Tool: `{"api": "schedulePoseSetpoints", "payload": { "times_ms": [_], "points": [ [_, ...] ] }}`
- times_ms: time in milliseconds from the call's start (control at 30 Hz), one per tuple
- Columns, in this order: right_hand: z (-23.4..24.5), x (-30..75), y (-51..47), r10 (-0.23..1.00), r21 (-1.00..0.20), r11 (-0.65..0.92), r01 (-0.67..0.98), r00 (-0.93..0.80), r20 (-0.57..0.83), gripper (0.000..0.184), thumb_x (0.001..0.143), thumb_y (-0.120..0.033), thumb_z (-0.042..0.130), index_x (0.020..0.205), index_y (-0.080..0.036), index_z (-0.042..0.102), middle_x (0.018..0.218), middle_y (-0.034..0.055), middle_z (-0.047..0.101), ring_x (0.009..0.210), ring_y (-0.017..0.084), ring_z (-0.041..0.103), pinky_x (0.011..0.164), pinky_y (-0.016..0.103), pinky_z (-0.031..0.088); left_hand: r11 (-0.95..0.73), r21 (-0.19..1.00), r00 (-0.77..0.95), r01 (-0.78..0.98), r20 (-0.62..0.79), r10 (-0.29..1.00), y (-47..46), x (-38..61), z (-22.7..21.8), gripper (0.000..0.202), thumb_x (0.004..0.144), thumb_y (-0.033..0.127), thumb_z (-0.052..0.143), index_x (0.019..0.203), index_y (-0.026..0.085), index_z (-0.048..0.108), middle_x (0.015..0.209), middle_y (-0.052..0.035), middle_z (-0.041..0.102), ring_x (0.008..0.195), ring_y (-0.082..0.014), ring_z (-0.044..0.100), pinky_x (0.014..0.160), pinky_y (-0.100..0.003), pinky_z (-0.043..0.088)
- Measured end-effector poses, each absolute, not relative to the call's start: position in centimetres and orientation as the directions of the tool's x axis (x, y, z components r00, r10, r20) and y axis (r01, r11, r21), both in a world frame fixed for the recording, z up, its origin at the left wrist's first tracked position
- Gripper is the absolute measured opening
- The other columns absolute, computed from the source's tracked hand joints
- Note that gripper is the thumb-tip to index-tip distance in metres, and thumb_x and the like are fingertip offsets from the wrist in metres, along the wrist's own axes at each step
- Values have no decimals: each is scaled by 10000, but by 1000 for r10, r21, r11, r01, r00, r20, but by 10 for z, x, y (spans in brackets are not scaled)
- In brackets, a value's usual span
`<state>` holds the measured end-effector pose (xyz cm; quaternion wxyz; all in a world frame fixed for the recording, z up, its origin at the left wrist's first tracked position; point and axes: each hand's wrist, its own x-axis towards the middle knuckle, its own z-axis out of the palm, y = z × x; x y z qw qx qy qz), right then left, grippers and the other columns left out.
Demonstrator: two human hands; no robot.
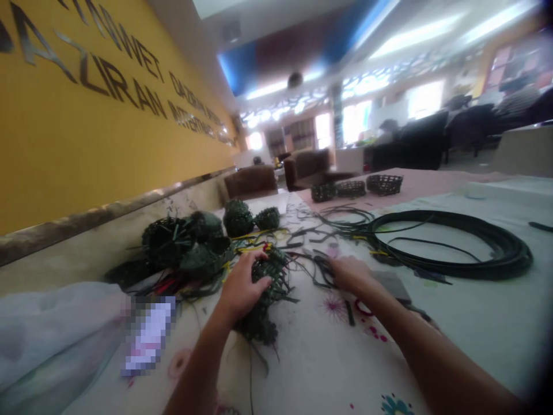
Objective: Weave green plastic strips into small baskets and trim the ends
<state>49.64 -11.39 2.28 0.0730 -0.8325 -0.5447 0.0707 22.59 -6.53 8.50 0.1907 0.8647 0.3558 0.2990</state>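
Observation:
My left hand [242, 283] is wrapped round the side of a dark green woven piece [276, 274], its thumb over the front. Loose strip ends stick out of the weave on the right. Below my left wrist hangs or lies more dark green leafy-looking material [261, 325]. My right hand [352, 275] is low over the table, fingers closed at some dark looped strips [322, 268]; its fingertips are blurred, and what they grip cannot be made out. Behind my hands lie scattered dark cut strips [305, 233] and yellow strips [248, 235].
A large coil of dark green strip [510, 253] lies at the right. Several woven green pieces [168, 239] are heaped at the left by the wall. Small open baskets [384, 184] stand on the pink cloth [425, 180] at the back. A translucent plastic bag [56, 334] lies at the left front.

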Motion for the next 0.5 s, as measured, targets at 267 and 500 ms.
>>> {"api": "schedulePoseSetpoints", "payload": {
  "times_ms": [267, 500],
  "points": [
    [17, 502, -108, 943, -154, -330, 931, 332, -13, 500, 789, -103, 547, 1280, -199, 566, 1189, 140, 674, 1041, 284, 640, 718, 305, 398, -637, 644, 581, 424, 347, 737, -57, 220, 83, 384, 775, 203, 632, 1146, 255, 550, 1317, -43, 582, 1214, -231, 541, 1063, -363, 386],
    [7, 512, -103, 946, -238, -321, 917, 321, -38, 546, 730, -117, 593, 1268, -201, 567, 1144, 110, 688, 958, 229, 641, 681, 259, 386, -614, 650, 576, 449, 315, 754, -49, 216, 83, 362, 771, 227, 634, 1124, 254, 558, 1271, -38, 601, 1157, -229, 568, 1042, -352, 402]
  ]
}}
